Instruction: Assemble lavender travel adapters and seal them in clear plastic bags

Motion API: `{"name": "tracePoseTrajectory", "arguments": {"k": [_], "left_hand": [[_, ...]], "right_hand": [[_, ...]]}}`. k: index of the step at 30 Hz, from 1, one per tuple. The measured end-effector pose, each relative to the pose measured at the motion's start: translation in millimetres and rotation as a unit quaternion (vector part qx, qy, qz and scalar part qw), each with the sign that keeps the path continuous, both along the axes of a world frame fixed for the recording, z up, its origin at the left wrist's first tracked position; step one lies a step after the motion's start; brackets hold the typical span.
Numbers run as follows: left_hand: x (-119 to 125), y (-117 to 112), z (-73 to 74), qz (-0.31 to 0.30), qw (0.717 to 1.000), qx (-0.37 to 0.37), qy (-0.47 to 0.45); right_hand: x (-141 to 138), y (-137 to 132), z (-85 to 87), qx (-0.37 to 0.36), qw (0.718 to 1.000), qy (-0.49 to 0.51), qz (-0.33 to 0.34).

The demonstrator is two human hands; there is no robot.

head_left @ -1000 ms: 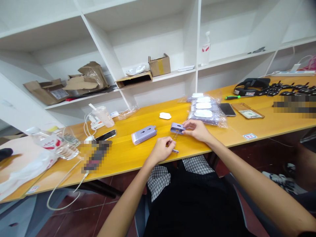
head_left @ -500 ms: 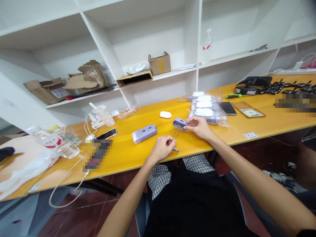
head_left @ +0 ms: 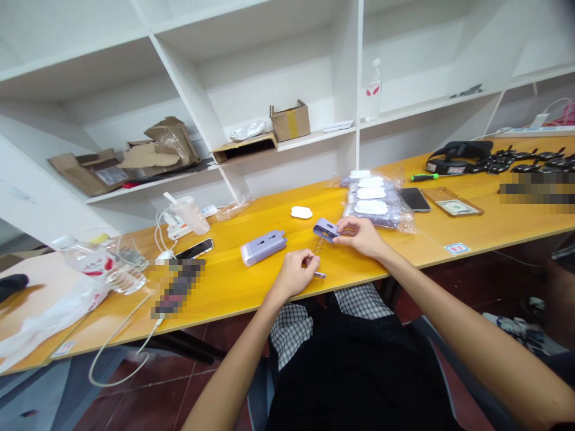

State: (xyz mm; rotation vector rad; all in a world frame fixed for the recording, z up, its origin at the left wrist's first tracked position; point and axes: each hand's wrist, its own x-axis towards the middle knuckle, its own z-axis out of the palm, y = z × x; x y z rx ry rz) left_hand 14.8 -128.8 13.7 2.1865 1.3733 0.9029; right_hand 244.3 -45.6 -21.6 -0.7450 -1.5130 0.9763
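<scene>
My right hand (head_left: 362, 235) is closed, thumb and fingers pinching one end of a hollow purple plastic cover (head_left: 324, 229) above the table. My left hand (head_left: 297, 273) rests at the table edge with curled fingers around a small part, mostly hidden, whose thin grey end (head_left: 320, 275) sticks out. Between the hands a thin coiled spring (head_left: 318, 245) runs from beneath the cover toward my left fingertips; whether it is attached at either end I cannot tell. To the left lies a purple plastic casing (head_left: 264, 248) with two dark slots. A white oval piece (head_left: 301, 212) lies behind.
Several bagged purple units with white tops (head_left: 372, 208) sit behind my right hand. Beside them are a dark phone (head_left: 415, 200) and a clear case (head_left: 453, 202). A green screwdriver (head_left: 424, 177) lies farther back. On the left stand a drink cup (head_left: 191, 214) and a water bottle (head_left: 96, 263).
The view has tilted slightly upward. Both hands keep nearly the same place and hold, while the visible stretch of spring between them looks shorter.
</scene>
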Motion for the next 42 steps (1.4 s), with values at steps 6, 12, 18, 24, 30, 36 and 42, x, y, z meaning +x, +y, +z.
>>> {"name": "tracePoseTrajectory", "arguments": {"k": [6, 12, 18, 24, 30, 36, 42], "left_hand": [[0.9, 0.0, 0.2, 0.002, 1.0, 0.002, 0.018], [1.1, 1.2, -0.6, 0.01, 1.0, -0.002, 0.019], [0.0, 2.5, -2.0, 0.051, 0.998, 0.013, 0.036], [-0.9, 3.2, -3.3, 0.04, 0.998, 0.015, 0.056], [-1.4, 4.1, -4.0, 0.027, 0.997, 0.015, 0.068], [-2.3, 5.0, -5.5, 0.022, 0.997, 0.02, 0.065], [-2.6, 5.2, -4.6, 0.019, 0.998, 0.018, 0.064]], "right_hand": [[0.5, 0.1, -0.9, 0.005, 1.0, -0.002, -0.002], [1.0, -0.4, -1.9, 0.015, 1.0, -0.005, -0.011], [0.9, -1.2, -2.9, 0.053, 0.995, -0.08, -0.041], [-0.4, -3.6, -0.3, 0.049, 0.992, -0.099, -0.053], [-2.1, -2.9, 0.0, -0.015, 0.999, -0.035, -0.033], [-3.2, -4.7, 2.3, -0.032, 0.999, -0.016, -0.006], [-2.7, -2.8, 0.2, -0.034, 0.999, -0.025, -0.009]]}}
